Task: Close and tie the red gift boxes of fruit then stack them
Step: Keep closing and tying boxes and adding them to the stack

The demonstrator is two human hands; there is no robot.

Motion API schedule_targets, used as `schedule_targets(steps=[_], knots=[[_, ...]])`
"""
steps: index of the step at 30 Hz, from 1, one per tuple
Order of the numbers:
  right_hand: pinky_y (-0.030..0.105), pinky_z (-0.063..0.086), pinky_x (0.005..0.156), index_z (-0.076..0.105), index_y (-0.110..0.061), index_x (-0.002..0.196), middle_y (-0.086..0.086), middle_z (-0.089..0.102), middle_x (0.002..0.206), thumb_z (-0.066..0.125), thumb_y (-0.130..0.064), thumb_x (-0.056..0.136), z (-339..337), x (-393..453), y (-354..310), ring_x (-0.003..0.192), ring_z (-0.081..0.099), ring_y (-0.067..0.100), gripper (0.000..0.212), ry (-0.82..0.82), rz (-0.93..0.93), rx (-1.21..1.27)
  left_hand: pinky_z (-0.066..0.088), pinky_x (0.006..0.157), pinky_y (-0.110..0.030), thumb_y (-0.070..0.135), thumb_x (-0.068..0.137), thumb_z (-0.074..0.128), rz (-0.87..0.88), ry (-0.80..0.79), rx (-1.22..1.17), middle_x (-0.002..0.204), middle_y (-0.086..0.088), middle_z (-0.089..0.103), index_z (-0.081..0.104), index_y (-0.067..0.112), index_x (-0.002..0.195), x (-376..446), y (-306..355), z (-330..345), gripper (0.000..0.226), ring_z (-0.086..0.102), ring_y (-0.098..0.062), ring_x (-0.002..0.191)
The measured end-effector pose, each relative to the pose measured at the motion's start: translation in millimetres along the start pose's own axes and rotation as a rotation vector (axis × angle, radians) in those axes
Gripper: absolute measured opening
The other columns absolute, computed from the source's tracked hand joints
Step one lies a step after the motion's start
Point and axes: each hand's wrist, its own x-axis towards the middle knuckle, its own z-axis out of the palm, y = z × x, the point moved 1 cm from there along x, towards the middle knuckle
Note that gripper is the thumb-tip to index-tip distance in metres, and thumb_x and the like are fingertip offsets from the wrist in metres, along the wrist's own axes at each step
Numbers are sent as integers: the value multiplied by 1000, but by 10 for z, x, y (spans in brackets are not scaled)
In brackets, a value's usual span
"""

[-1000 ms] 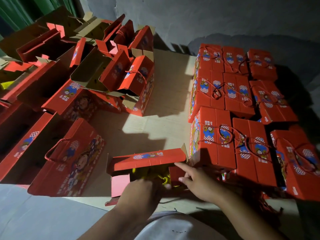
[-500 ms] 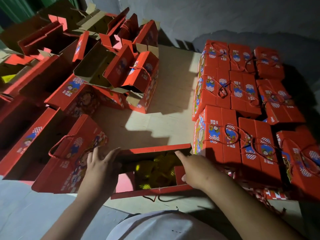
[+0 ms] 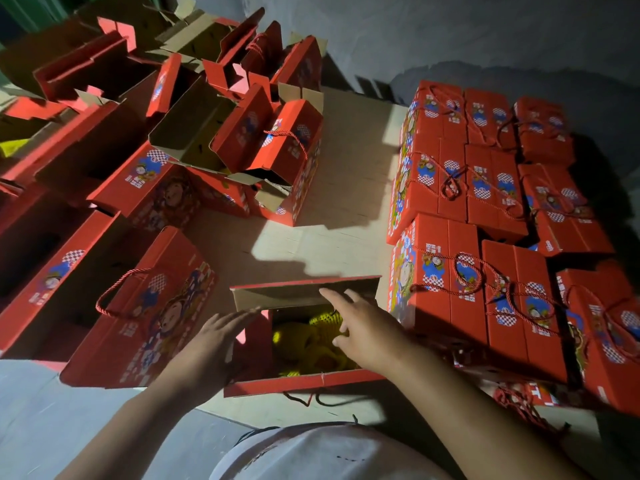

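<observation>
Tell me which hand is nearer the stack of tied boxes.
Right. The right hand reaches over the open box beside the stack of tied boxes; the left hand is at the box's far-side flap.

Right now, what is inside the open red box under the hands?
The open box holds yellow net-wrapped fruit. The right hand and shadow cover part of it, so the count is unclear.

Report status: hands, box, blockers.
Both hands open: left hand at box's left end, right hand over fruit. Box open, untied. No blockers.
</observation>
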Motion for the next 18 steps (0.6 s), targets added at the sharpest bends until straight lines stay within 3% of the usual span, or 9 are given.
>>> schedule_targets(steps=[3,5,8,10,12,14,16,18], knots=[[20,48,75,43,-47,148,-14,55,130,72,-15,89,54,-60,52,88,63,2,73,74,-69,211,35,119,-37,41,95,66,124,-67,165,168,20,0,7,45,160,-38,-120,99,88,13,-14,152],[21,51,73,63,-33,136,-10,65,105,68,-4,90,65,-90,80,81,66,6,55,122,-41,492,36,118,-42,27,98,62,134,-87,257,166,18,-22,0,42,161,-89,-162,173,90,2,-17,156],[24,52,63,67,-11,124,7,69,93,56,11,93,7,-102,148,77,67,21,40,121,104,891,29,120,-43,25,102,51,152,-84,280,166,12,-27,-7,42,160,-142,-162,225,84,-10,-19,157],[28,53,66,66,-5,121,15,69,98,51,13,95,-21,-123,255,81,67,24,35,101,184,998,23,121,-41,26,103,46,155,-69,274,167,12,-26,-4,44,160,-170,-163,222,78,-18,-15,155],[33,52,71,65,0,117,24,69,107,49,12,97,-26,-159,386,87,65,26,28,109,239,1013,29,120,-40,14,92,55,156,-48,280,170,9,-16,28,36,160,-200,-142,204,76,-15,-14,156],[32,52,70,63,1,110,29,69,111,47,12,99,-1,-213,528,88,66,26,23,145,293,1017,39,114,-37,7,75,59,168,-5,312,171,2,9,58,26,144,-244,-100,190,71,3,-18,157],[27,53,66,62,-7,114,15,72,109,45,13,101,26,-285,642,86,70,17,30,156,313,954,40,103,-27,16,71,49,210,29,384,158,-5,44,74,25,125,-303,-58,180,60,29,-22,145],[21,53,66,62,-22,122,-5,70,115,41,14,101,39,-368,722,89,69,0,46,133,288,827,41,95,-27,26,73,47,236,5,428,140,-4,63,80,27,111,-385,-53,225,51,41,-21,132]])
